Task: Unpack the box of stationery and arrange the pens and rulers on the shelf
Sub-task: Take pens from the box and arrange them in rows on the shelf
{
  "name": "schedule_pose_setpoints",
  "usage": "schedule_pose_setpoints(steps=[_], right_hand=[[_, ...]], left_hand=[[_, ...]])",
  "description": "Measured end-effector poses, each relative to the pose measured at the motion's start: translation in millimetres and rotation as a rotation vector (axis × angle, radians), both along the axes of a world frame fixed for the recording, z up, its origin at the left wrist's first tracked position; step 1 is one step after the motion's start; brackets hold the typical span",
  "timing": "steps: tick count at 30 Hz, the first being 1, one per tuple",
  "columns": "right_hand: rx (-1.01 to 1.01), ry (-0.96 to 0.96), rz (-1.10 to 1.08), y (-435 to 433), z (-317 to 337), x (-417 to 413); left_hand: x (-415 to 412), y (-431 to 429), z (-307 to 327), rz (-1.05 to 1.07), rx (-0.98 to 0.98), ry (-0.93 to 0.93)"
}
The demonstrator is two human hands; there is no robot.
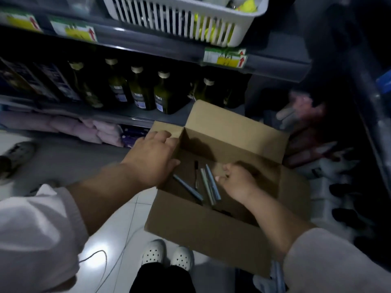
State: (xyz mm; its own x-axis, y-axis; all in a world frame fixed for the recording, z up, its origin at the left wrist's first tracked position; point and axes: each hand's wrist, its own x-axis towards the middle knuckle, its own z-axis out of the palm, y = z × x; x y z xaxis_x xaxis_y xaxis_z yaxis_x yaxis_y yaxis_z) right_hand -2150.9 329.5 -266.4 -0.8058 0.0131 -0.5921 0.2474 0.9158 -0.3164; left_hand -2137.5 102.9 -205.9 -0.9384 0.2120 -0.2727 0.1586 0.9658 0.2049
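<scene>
A shop: price tags (225,57) on shelf edges above rowed bottles (139,89).

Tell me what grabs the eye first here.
An open box sits at centre, a few pens loose on its floor. The left hand rests on its left edge; the right hand is inside, beside the pens. Behind, dark bottles stand in a row below a white basket.

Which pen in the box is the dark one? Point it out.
The thin black pen, between the slanted blue pen and the two blue pens by the right hand. Only it is black.
</scene>
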Motion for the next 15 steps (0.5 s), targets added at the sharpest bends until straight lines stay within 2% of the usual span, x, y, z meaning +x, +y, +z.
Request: schedule_pose_setpoints(steps=[8, 12, 15], right_hand=[[0.169, -0.158, 0.124, -16.6, -120.9, -31.0], [0.207, -0.175, 0.26, -22.5, -148.4, -35.4], [0.23, -0.162, 0.34, -7.2, -143.6, -25.9]], left_hand=[[-31.2, -3.7, -86.2, -0.037, 0.028, 0.022], [-35.3, -3.1, -106.8, -0.028, 0.051, 0.035], [-35.6, -1.4, -112.9, -0.016, 0.083, 0.046]])
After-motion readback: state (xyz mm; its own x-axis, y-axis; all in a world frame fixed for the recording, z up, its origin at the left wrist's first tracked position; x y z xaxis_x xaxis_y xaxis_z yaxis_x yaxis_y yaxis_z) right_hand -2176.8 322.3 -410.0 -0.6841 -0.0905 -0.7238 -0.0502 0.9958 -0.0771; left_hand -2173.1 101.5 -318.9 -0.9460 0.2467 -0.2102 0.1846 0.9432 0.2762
